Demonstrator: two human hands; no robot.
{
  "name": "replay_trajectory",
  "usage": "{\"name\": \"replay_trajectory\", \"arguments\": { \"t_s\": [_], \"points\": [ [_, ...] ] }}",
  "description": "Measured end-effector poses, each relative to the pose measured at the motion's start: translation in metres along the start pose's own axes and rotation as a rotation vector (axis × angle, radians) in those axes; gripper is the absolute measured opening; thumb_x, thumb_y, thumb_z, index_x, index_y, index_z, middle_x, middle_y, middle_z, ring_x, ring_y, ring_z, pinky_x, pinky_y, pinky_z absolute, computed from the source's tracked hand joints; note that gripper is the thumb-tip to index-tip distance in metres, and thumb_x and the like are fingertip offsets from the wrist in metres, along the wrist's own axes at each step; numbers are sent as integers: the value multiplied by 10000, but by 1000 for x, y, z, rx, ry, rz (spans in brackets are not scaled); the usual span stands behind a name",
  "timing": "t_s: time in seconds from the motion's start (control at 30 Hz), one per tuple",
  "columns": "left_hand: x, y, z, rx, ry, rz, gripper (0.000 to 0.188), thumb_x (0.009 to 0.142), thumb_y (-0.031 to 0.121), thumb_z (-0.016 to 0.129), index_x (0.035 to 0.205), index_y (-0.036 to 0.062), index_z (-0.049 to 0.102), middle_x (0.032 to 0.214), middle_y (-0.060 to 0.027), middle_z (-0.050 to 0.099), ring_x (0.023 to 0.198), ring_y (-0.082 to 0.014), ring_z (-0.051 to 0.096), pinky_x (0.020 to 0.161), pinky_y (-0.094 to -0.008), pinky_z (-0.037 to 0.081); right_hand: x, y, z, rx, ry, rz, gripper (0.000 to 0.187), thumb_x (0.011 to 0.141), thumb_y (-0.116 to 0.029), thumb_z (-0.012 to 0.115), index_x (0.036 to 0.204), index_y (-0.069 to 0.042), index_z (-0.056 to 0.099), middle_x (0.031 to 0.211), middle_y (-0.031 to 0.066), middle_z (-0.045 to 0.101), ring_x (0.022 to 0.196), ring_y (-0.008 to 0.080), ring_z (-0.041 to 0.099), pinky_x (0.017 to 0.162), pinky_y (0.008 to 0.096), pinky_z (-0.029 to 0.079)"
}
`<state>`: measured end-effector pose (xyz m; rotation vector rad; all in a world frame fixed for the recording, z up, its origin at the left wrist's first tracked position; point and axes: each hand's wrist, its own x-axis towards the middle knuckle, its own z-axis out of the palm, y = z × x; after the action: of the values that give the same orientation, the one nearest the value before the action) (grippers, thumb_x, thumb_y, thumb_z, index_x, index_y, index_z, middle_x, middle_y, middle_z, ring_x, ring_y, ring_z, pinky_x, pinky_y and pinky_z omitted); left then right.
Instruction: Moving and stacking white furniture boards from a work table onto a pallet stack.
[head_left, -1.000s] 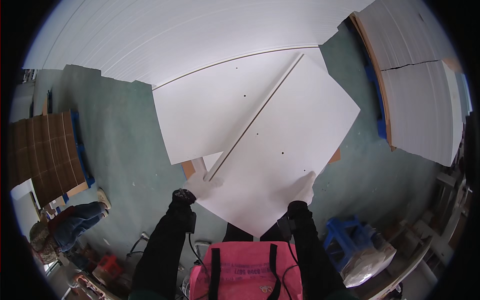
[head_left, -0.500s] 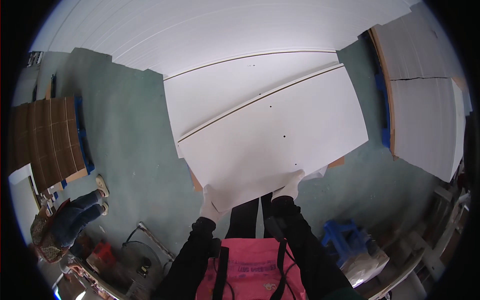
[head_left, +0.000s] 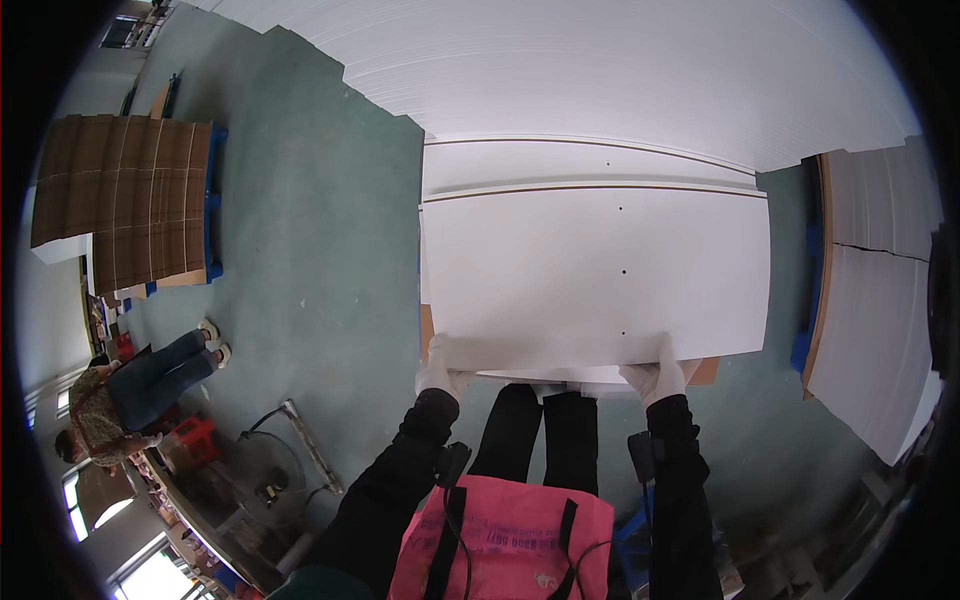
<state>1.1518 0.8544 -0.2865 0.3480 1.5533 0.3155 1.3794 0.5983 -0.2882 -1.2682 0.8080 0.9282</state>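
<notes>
A large white panel [head_left: 540, 270] with a row of small dark holes spans the space before me. My left hand [head_left: 437, 370], in a pale glove, is closed on its near edge at the left corner. On the same edge, farther right, my gloved right hand [head_left: 655, 377] grips with the thumb on top and the fingers hidden below. Beneath and beyond it lies another white panel [head_left: 550, 156] with a brown-lined edge. The held panel lies nearly square over it.
A tall stack of white boards [head_left: 600, 70] rises beyond the panels. Brown cardboard [head_left: 140, 190] stands on a blue pallet at left, and grey-white boards [head_left: 875, 310] on another at right. A person [head_left: 150, 390] stands at lower left, near a round fan [head_left: 262, 470].
The held panel has turned from a slant to nearly square with the one below. My hands moved with it, still gripping, and my view has shifted.
</notes>
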Motion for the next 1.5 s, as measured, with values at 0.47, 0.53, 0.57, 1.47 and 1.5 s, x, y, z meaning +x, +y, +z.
{"name": "replay_trajectory", "arguments": {
  "t_s": [0.47, 0.53, 0.57, 1.47, 1.5],
  "points": [
    [7, 35, 55, -59, -91, 53, 347, 899, 206, 587, 1139, -38, 528, 1128, -163, 593, 1058, -266, 594, 877, -352, 527, 24, -15, 53, 324, -98, -101, 480, 947, -380, 500, 1167, 44, 456, 1081, 179, 562, 952, 319, 602, 747, 426, 586],
    [6, 40, 60, -59, -63, 47, 334, 897, 215, 586, 1106, -44, 551, 1094, -164, 616, 1032, -268, 612, 866, -348, 535, 25, -17, 48, 333, -145, -62, 466, 952, -371, 495, 1161, 44, 465, 1090, 175, 555, 976, 325, 590, 775, 439, 577],
    [7, 41, 59, -40, -52, 49, 325, 894, 210, 585, 1091, -47, 555, 1079, -164, 623, 1008, -269, 624, 854, -347, 540, 25, -18, 49, 325, -148, -60, 466, 952, -371, 495, 1161, 44, 465, 1090, 175, 555, 976, 325, 590, 775, 439, 577],
    [40, 105, 103, 939, 365, 831, 364, 844, 372, 580, 1099, 122, 656, 1010, -159, 630, 957, -317, 609, 829, -374, 486, 100, -159, -125, -25, 296, -329, 529, 868, -494, 579, 1237, -122, 503, 1192, 86, 539, 1069, 289, 539, 861, 467, 496],
    [42, 106, 99, 940, 373, 826, 364, 844, 372, 580, 1099, 122, 656, 1010, -159, 630, 957, -317, 609, 829, -374, 486, 101, -159, -125, -68, 309, -343, 485, 891, -456, 565, 1225, -108, 510, 1179, 85, 557, 1072, 279, 547, 867, 458, 506]
  ]
}}
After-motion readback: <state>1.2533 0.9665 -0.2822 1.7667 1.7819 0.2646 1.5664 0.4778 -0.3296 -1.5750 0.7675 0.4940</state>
